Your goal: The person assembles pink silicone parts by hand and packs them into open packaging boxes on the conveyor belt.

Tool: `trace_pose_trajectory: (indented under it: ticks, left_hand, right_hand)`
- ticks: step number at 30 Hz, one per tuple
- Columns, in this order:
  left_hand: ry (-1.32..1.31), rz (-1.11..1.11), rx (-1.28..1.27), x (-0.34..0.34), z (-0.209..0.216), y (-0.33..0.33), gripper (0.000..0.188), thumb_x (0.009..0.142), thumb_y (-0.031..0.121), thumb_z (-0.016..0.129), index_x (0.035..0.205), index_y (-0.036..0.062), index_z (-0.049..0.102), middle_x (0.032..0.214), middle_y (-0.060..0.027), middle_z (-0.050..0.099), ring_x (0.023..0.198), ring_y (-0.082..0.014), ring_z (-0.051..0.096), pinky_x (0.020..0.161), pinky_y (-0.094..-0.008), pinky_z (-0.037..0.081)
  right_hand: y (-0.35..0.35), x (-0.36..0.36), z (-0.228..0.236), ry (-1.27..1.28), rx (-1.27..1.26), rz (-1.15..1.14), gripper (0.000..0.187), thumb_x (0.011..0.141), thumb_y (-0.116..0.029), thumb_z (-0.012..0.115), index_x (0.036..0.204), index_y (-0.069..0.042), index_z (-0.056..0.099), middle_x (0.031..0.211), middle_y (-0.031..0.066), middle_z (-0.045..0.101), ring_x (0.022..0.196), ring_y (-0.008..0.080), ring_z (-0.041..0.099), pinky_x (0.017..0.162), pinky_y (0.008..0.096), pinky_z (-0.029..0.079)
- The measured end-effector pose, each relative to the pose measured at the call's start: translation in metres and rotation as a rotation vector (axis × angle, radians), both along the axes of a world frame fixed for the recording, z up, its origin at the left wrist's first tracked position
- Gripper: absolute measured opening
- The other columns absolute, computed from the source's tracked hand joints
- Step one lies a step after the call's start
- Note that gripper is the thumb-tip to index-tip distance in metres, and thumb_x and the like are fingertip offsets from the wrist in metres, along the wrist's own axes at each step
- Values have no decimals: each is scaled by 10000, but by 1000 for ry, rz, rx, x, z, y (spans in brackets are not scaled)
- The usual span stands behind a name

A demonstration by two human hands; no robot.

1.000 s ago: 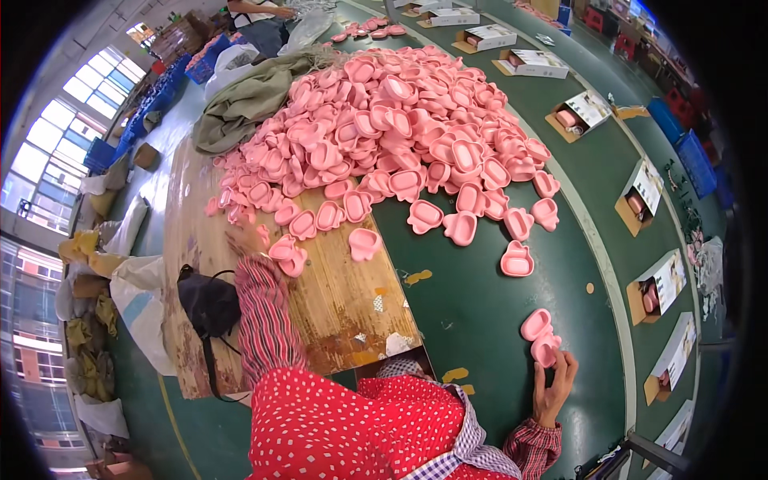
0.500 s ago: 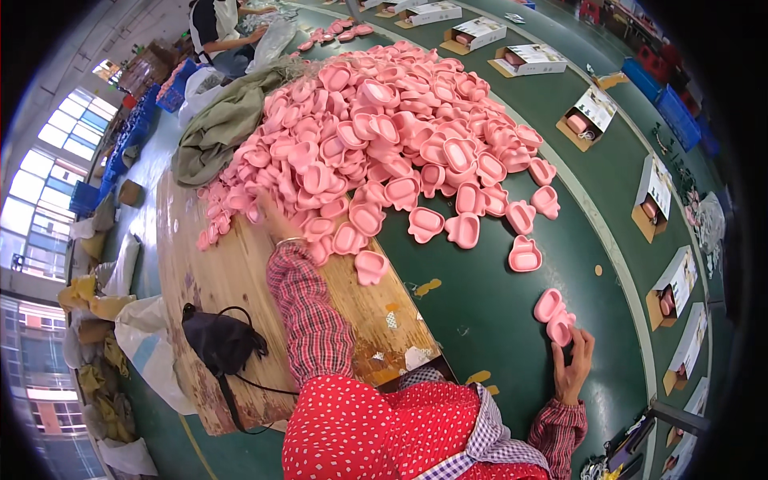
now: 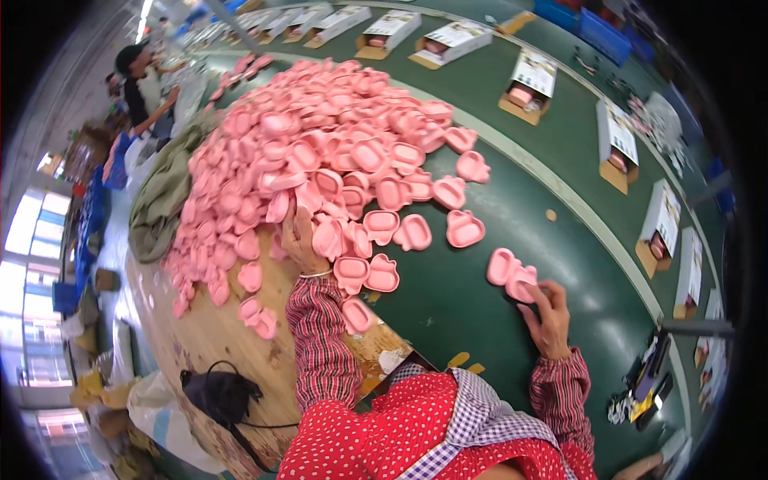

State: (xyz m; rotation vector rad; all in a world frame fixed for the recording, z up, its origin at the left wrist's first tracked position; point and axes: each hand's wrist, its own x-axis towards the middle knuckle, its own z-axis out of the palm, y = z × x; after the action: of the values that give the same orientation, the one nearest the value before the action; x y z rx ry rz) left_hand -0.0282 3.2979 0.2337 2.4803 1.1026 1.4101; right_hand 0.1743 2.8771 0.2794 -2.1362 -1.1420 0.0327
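Observation:
A big heap of pink plastic dish-like pieces (image 3: 368,152) with rounded, eared outlines and oval hollows covers the middle of the table. At its near edge my left hand (image 3: 302,244) is closed, its fingertips on a pink piece (image 3: 308,197); neighbouring pieces partly hide the grip. To the right, my right hand (image 3: 549,320) pinches another pink piece (image 3: 522,282) between thumb and fingers, low over the green tabletop. This piece touches a second pink piece (image 3: 502,266) lying just left of it.
Open white boxes (image 3: 532,80) with pink items inside line the far and right side on a green strip (image 3: 496,104). An olive cloth (image 3: 164,192) lies left of the heap. On the wooden board (image 3: 180,312) rests a black bag (image 3: 220,392). Another person (image 3: 144,88) works at the far left.
The view has turned, shifting the scene leftward. My left hand has drawn back from deeper in the heap's left side to its near edge. My right hand stays at the same pair of pieces.

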Motion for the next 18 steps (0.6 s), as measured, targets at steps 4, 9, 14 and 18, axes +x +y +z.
trace_pose_trajectory:
  ticks: [4, 9, 14, 18]
  left_hand:
    - [-391, -399, -581, 67, 1, -25, 297, 926, 50, 597, 1184, -96, 614, 1225, -199, 626, 1098, -279, 602, 970, -366, 458]
    - [-190, -564, -339, 91, 22, -26, 325, 941, 98, 589, 1211, -82, 599, 1264, -183, 584, 1140, -289, 564, 1005, -362, 425]
    - [23, -666, -33, 109, 17, -23, 377, 918, 186, 632, 1209, -52, 597, 1175, -190, 572, 1116, -323, 524, 971, -422, 411]
    - [86, -863, -10, 124, 24, -37, 413, 865, 161, 686, 1213, -42, 593, 1161, -187, 565, 1073, -340, 541, 946, -430, 430]
  right_hand:
    - [7, 5, -7, -169, 7, 39, 306, 693, -32, 797, 966, -85, 671, 1062, 116, 577, 842, 243, 621, 716, 342, 534]
    - [21, 8, -14, -107, 102, 73, 212, 747, -75, 766, 925, -70, 649, 1037, 115, 575, 845, 253, 627, 717, 338, 540]
    - [5, 35, -6, -64, 154, -51, 129, 818, -109, 706, 901, -66, 618, 1021, 97, 572, 829, 284, 632, 713, 345, 539]
    - [-4, 74, -12, -89, 202, -200, 141, 821, -92, 723, 907, -44, 621, 1001, 108, 558, 836, 283, 615, 717, 350, 508]
